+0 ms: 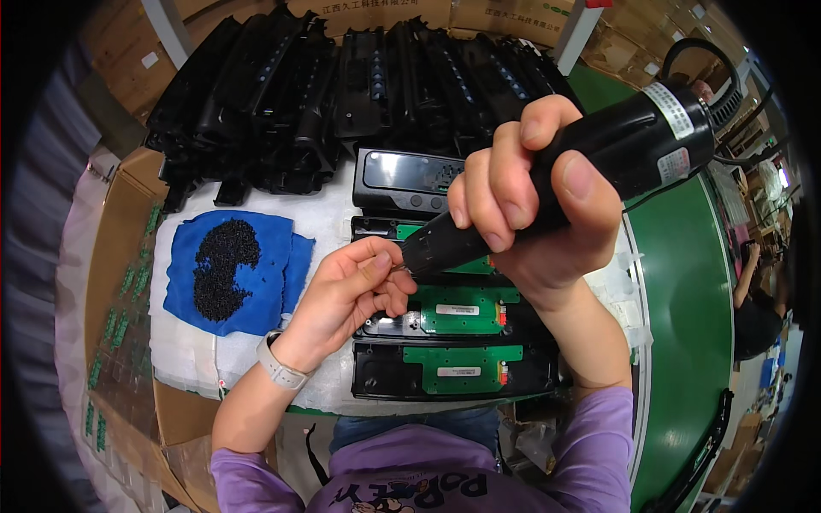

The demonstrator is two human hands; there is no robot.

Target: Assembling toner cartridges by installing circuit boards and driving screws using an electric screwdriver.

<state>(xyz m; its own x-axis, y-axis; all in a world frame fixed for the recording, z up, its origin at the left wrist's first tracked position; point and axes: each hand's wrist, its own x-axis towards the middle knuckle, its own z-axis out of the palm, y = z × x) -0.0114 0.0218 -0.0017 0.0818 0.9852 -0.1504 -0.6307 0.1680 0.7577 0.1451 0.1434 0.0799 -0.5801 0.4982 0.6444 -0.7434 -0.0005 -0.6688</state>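
My right hand [552, 201] is wrapped round a black electric screwdriver [637, 137], which slants down to the left. At its tip, my left hand [363, 282] is closed in a pinch; what lies between the fingertips is too small to make out. Beneath the hands, black plastic housings lie in a column, some with a green circuit board [469, 299] fitted. The nearest housing [376, 372] carries another green board [419, 355]. Beyond them a black panel [410, 173] has a glossy window. On a blue cloth [184, 269] to the left is a pile of small black screws [224, 295].
Many long black plastic parts [316, 94] are stacked along the back, before cardboard boxes [453, 13]. A cardboard box [128, 205] stands at the left. The screwdriver's cable [727, 64] loops at the upper right, above a green surface [684, 282]. Another person [757, 321] is at the far right.
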